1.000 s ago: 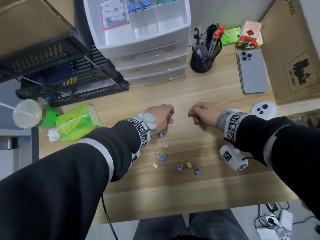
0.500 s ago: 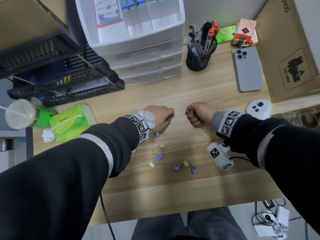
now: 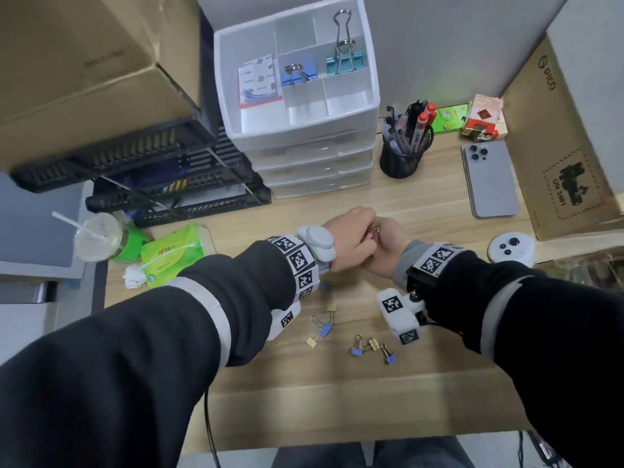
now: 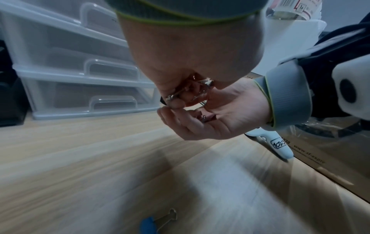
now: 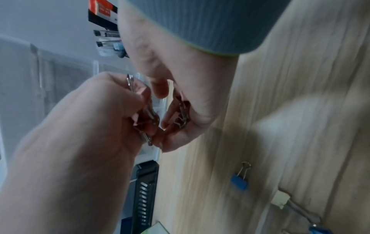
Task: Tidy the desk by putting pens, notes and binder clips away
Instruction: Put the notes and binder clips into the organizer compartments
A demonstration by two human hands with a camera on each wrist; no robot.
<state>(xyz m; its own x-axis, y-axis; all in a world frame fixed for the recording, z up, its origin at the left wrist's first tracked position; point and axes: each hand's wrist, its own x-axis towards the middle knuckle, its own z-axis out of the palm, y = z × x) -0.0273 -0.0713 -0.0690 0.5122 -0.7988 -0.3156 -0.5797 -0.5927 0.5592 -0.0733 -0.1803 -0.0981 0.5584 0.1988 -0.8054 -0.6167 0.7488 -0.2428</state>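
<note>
Above the wooden desk (image 3: pixel 405 400) my two hands meet. My left hand (image 3: pixel 347 241) pinches small pink binder clips (image 5: pixel 144 117) with silver handles. My right hand (image 3: pixel 388 253) lies cupped, palm up, under the left fingertips, its fingers curled round more pink clips (image 5: pixel 182 114); one (image 4: pixel 207 118) lies in the palm. Several small blue and yellow clips (image 3: pixel 326 330) lie loose on the desk nearer me, one blue clip (image 4: pixel 149 224) just below my left hand. The white drawer organiser (image 3: pixel 297 130) at the back holds notes (image 3: pixel 258 82) and two big clips (image 3: pixel 344 62). The pens stand in a black mesh cup (image 3: pixel 403 160).
A phone (image 3: pixel 491 180) lies face down at the right by a cardboard box (image 3: pixel 567 170). A white controller (image 3: pixel 511 248) sits near my right wrist. At the left are a green tissue pack (image 3: pixel 172 255), a lidded cup (image 3: pixel 101 236) and black trays (image 3: pixel 162 184).
My hands, held apart as fists before, have come together and now touch, the right one turned palm up under the left. The view has tilted up and shows the organiser's top tray.
</note>
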